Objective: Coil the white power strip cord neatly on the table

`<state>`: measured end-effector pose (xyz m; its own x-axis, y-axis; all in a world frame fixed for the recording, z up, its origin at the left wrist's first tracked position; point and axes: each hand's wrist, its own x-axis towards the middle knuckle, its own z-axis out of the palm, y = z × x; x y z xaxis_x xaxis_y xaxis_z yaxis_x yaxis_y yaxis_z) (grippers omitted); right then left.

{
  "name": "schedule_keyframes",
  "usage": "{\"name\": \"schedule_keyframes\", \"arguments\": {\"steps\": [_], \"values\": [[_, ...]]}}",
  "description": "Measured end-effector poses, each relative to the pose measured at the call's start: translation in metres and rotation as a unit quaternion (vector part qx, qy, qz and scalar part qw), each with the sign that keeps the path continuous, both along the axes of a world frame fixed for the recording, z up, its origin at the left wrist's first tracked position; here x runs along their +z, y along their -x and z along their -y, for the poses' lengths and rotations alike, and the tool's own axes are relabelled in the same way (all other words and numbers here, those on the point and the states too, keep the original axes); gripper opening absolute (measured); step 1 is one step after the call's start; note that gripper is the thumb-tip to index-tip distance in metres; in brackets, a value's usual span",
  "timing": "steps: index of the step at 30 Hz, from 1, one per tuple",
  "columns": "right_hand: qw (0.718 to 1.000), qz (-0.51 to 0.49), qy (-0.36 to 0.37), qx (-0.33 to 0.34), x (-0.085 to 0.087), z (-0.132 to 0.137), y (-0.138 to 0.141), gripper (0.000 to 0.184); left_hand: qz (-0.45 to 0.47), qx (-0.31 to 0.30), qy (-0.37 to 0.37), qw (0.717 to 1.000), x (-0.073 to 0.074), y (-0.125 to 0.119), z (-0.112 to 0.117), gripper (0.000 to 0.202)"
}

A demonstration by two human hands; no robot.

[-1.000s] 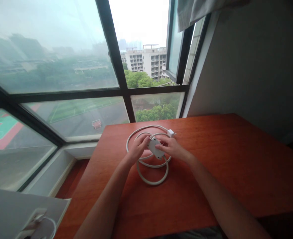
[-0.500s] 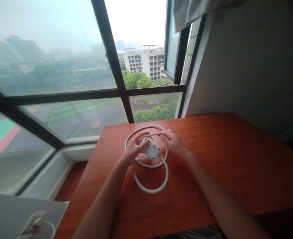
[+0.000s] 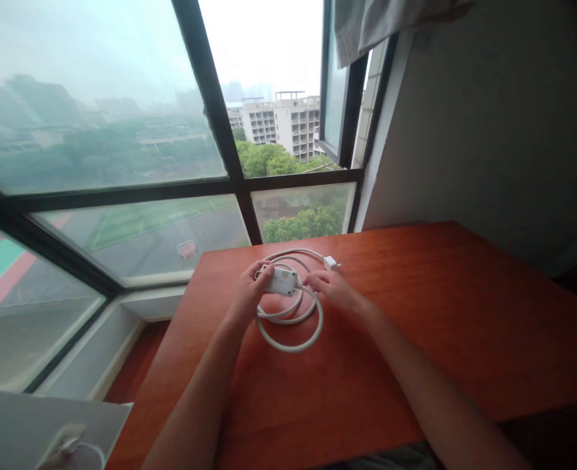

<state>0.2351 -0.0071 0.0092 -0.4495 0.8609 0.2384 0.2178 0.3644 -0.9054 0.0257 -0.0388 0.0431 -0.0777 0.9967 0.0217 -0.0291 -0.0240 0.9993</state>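
A white rectangular power block (image 3: 281,281) with a thick white cord (image 3: 288,339) coiled in loops lies over a reddish wooden table (image 3: 416,339). My left hand (image 3: 249,294) grips the left end of the block and lifts it a little. My right hand (image 3: 330,287) pinches the cord where it leaves the block's right end. A small white plug (image 3: 329,263) at the cord's far end rests on the table just beyond my right hand.
Large windows with dark frames (image 3: 230,183) run behind and to the left of the table. A grey wall (image 3: 489,130) stands on the right. At the lower left, a grey surface carries a white wall socket with a cable (image 3: 68,440).
The block has turned level and moved up and left in my left hand. The cord loops have drawn in tighter. My right hand slid from the far loop to the block's right end.
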Motion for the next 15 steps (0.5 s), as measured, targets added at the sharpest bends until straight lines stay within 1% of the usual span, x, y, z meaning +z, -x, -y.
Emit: {"name": "schedule_keyframes", "arguments": {"steps": [1, 2, 3, 5, 7, 9, 11, 13, 15], "values": [[1.000, -0.006, -0.011, -0.002, 0.000, 0.002, 0.003, 0.040, 0.002, 0.008, -0.003, 1.000, 0.000, 0.002, 0.000, 0.044], [0.999, -0.017, -0.026, -0.025, 0.000, 0.003, 0.006, 0.038, 0.002, 0.008, -0.004, 1.000, 0.000, 0.003, 0.000, 0.044], [0.997, -0.029, -0.043, -0.062, -0.002, 0.003, 0.008, 0.037, 0.001, 0.000, -0.005, 1.000, 0.001, 0.004, 0.000, 0.043], [0.988, -0.043, -0.064, -0.135, -0.007, 0.001, 0.010, 0.041, -0.014, -0.032, -0.010, 0.999, 0.004, 0.004, 0.002, 0.041], [0.983, -0.050, -0.059, -0.168, -0.016, -0.003, 0.010, 0.049, -0.042, -0.060, -0.021, 0.997, 0.008, 0.003, 0.005, 0.037], [0.983, -0.075, -0.020, -0.168, -0.023, -0.006, 0.010, 0.052, -0.063, -0.069, -0.033, 0.995, 0.011, 0.001, 0.006, 0.035], [0.979, -0.121, 0.045, -0.158, -0.025, -0.007, 0.010, 0.046, -0.062, -0.056, -0.041, 0.996, 0.011, 0.000, 0.006, 0.035], [0.968, -0.172, 0.120, -0.135, -0.022, -0.005, 0.011, 0.042, -0.047, -0.026, -0.040, 0.998, 0.009, 0.001, 0.005, 0.036], [0.949, -0.222, 0.197, -0.105, -0.014, 0.000, 0.013, 0.037, -0.030, 0.012, -0.036, 0.999, 0.005, 0.002, 0.002, 0.039]]}}
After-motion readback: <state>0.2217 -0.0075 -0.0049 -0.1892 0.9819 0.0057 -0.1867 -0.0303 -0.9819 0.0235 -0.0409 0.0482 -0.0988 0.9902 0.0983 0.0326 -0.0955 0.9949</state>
